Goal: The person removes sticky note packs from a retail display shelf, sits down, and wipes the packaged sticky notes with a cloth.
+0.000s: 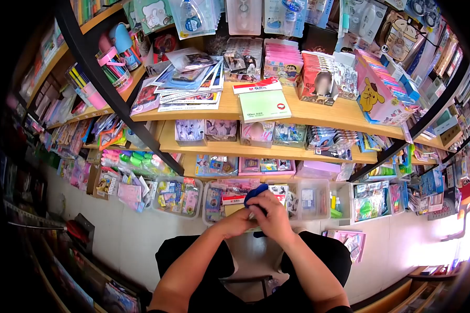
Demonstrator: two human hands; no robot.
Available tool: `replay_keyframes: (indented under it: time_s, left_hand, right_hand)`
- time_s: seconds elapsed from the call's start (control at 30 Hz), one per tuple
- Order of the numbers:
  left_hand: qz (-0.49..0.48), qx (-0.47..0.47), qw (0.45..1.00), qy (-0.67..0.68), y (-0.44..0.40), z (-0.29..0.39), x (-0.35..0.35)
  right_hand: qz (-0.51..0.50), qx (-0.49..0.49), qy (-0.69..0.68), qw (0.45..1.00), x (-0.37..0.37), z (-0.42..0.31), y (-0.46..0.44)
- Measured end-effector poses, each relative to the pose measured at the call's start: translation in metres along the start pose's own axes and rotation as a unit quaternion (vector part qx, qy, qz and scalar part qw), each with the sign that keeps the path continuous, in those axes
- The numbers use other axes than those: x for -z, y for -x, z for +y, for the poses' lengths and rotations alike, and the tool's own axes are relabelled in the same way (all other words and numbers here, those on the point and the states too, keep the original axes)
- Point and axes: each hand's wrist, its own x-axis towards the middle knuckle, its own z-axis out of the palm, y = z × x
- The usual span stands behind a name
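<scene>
In front of my lap, both hands are close together. My right hand [272, 218] is closed around a bunched dark blue cloth [256, 194], which sticks up above the fingers. My left hand [235, 223] is closed at the lower edge of a packaged note pad [233, 209] with a red and white header and a yellowish face. The hands and cloth cover much of this pack. On the shelf ahead lies a similar pack, a pale green note pad [265, 106] with a red and white header.
The wooden shelf [209, 113] carries a pile of paper packs [185, 83] and several display boxes. Clear plastic bins [314, 198] of small goods stand along the floor below. Black metal posts [102, 73] rise at both sides. A pink tray [354, 241] lies right of my knee.
</scene>
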Motion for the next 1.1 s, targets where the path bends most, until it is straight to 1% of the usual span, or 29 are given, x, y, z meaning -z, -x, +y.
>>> replay_keyframes:
  time_s: [0.03, 0.07, 0.1, 0.13, 0.17, 0.2, 0.23, 0.3, 0.33, 0.43, 0.47, 0.57, 0.6, 0.7, 0.73, 0.77, 0.83, 0.87, 0.9, 0.97, 1.1]
  left_hand:
    - [0.0, 0.014, 1.0, -0.022, 0.0, -0.001, -0.003]
    - [-0.001, 0.026, 0.999, -0.045, -0.002, 0.001, -0.006]
    - [-0.002, 0.036, 0.997, -0.068, -0.001, 0.009, -0.01]
    - [-0.011, 0.084, 0.995, -0.048, 0.003, 0.024, -0.013]
    - [-0.01, 0.06, 0.998, -0.035, 0.002, 0.021, -0.013]
    - [-0.009, 0.036, 0.999, -0.021, 0.001, 0.013, -0.013]
    - [-0.008, 0.012, 1.0, -0.007, -0.001, 0.008, -0.012]
    - [0.001, -0.004, 1.0, -0.008, -0.002, 0.0, -0.008]
    - [0.008, -0.012, 1.0, -0.006, -0.002, -0.003, -0.007]
    - [-0.024, 0.043, 0.998, -0.04, -0.004, -0.005, -0.004]
    - [-0.011, 0.054, 0.994, -0.095, -0.008, -0.016, -0.006]
    - [-0.02, 0.021, 0.992, -0.126, -0.009, -0.014, -0.01]
    - [-0.021, 0.014, 0.996, -0.084, -0.006, -0.007, -0.011]
    - [-0.021, -0.01, 0.999, 0.026, 0.0, 0.01, -0.011]
    - [-0.021, -0.023, 0.998, 0.052, -0.001, 0.008, -0.008]
    - [-0.018, -0.035, 0.996, 0.079, 0.0, 0.006, -0.007]
    - [-0.017, -0.037, 0.996, 0.081, 0.0, 0.004, -0.006]
    - [-0.018, -0.037, 0.996, 0.081, 0.0, 0.003, -0.006]
    - [-0.016, -0.016, 0.998, 0.057, -0.001, 0.001, -0.005]
    - [-0.015, 0.027, 1.0, 0.005, -0.003, -0.001, -0.006]
    - [0.026, -0.014, 0.991, -0.133, -0.002, 0.003, -0.013]
  right_hand:
    - [0.001, -0.007, 0.011, 1.0, 0.0, 0.002, 0.0]
    - [0.029, -0.055, 0.023, 0.998, 0.001, 0.003, -0.001]
    - [0.063, -0.067, 0.041, 0.995, 0.002, 0.005, -0.002]
    - [0.096, -0.079, 0.058, 0.991, 0.003, 0.008, -0.003]
    - [0.129, -0.091, 0.074, 0.985, 0.004, 0.01, -0.004]
    - [0.132, -0.094, 0.075, 0.984, 0.006, 0.007, -0.005]
    - [0.108, -0.063, 0.053, 0.991, 0.006, 0.005, -0.005]
    - [0.055, -0.004, 0.006, 0.998, 0.004, 0.001, -0.004]
    - [0.001, -0.001, -0.021, 1.0, 0.002, -0.004, -0.001]
    - [0.008, -0.042, 0.034, 0.999, 0.003, 0.002, -0.002]
    - [0.033, -0.07, 0.063, 0.995, 0.003, 0.003, -0.003]
    - [0.121, -0.072, 0.12, 0.983, 0.011, 0.004, -0.008]
    - [0.154, -0.055, 0.132, 0.978, 0.012, 0.013, -0.007]
    - [0.238, -0.111, 0.022, 0.965, 0.021, 0.026, -0.008]
    - [0.251, -0.089, -0.018, 0.964, 0.024, 0.022, -0.008]
    - [0.24, -0.072, -0.009, 0.968, 0.027, 0.015, -0.006]
    - [0.216, -0.04, 0.007, 0.976, 0.03, -0.006, -0.004]
    - [0.206, -0.005, 0.013, 0.979, 0.025, -0.01, -0.004]
    - [0.145, 0.04, 0.038, 0.988, 0.021, -0.012, -0.003]
    - [0.043, 0.021, 0.064, 0.997, 0.002, -0.01, 0.005]
    - [0.145, -0.014, 0.095, 0.985, 0.002, 0.011, -0.003]
